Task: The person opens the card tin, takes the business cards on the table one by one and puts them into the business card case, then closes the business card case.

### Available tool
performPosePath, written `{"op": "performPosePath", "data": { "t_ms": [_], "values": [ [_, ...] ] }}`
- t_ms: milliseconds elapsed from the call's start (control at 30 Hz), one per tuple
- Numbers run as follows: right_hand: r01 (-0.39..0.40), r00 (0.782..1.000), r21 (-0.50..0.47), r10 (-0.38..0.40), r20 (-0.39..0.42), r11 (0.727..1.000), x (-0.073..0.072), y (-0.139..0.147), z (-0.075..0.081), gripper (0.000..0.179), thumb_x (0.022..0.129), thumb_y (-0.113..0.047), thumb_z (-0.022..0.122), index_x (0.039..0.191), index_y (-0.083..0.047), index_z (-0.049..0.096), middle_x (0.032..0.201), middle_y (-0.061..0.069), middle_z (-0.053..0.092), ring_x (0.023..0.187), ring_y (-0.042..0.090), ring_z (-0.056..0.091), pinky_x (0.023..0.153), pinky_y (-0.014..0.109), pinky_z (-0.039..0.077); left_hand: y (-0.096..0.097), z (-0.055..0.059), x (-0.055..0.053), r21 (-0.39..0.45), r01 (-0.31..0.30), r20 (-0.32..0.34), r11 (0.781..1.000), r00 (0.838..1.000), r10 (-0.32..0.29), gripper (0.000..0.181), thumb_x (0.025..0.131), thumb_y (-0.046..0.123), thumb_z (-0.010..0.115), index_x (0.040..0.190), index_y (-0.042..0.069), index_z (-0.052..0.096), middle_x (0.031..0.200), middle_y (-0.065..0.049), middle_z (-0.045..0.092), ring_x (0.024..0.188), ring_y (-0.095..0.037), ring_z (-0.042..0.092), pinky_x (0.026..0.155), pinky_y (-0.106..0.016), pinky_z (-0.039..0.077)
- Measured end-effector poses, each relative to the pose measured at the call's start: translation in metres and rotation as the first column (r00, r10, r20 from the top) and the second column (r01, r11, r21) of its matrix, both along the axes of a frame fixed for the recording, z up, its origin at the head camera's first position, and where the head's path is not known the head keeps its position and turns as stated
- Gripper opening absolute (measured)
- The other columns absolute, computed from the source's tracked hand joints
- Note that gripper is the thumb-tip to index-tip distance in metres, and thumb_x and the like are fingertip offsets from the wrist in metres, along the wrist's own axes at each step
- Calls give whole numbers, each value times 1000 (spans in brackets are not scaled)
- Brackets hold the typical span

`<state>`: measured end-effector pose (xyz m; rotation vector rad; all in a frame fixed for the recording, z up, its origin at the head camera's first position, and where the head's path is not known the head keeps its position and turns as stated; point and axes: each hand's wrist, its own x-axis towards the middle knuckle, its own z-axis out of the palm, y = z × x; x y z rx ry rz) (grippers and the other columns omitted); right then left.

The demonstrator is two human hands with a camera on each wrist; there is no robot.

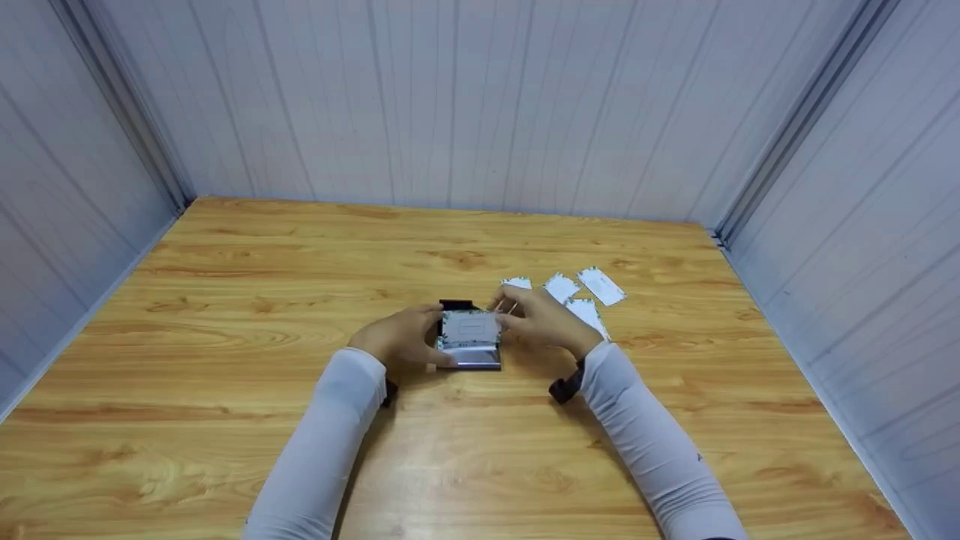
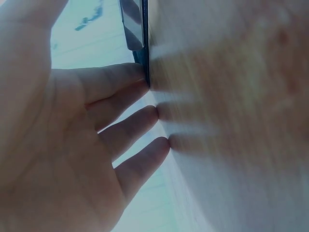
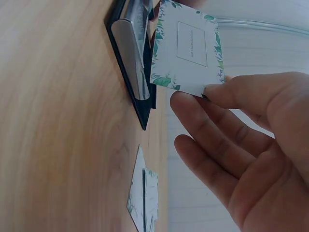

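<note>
Right wrist view: pinching a leaf-bordered card [image 3: 188,58] by one corner with right hand [image 3: 260,169], presumably to keep its face clear, over the silver-black case [image 3: 129,53], braced, likely against sliding, by spread-fingered left hand [image 1: 403,335].

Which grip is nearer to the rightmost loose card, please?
Right: the right grip pinches another card, left of the rightmost card; the left grip is farther left, at the left side of the case.
</note>
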<state>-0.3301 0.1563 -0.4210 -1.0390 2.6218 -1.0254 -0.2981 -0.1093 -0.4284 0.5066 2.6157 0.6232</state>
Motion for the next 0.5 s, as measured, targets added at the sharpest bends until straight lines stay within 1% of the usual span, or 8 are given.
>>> {"op": "performPosePath", "data": {
  "t_ms": [167, 267, 500],
  "values": [
    [14, 1000, 11, -14, 16, 1000, 1, -3, -3, 15, 102, -12, 61, 116, -11, 66, 100, 1, 69, 93, 15, 65, 81, 35, 55, 1, 2, 1, 8, -7, 15, 1000, 1000, 7, 107, 83, 57, 77, 161, 9, 21, 165, -8, 21, 150, -29, 21, 118, -50, 25],
    [18, 1000, 8, -19, 24, 1000, 1, -4, -4, 14, 102, -13, 61, 115, -12, 66, 100, 1, 69, 93, 16, 65, 82, 35, 54, 0, 3, 2, 18, 0, 10, 1000, 1000, -1, 107, 83, 56, 77, 161, 7, 21, 165, -10, 21, 150, -29, 21, 118, -49, 24],
    [11, 1000, 47, -11, 8, 999, 3, -6, -8, 15, 101, -13, 62, 115, -13, 66, 99, 0, 69, 93, 15, 64, 84, 36, 53, 0, 2, 1, 15, 11, 0, 1000, 1000, -11, 107, 83, 57, 77, 160, 7, 21, 164, -12, 21, 150, -31, 21, 118, -50, 24]
  ]
}}
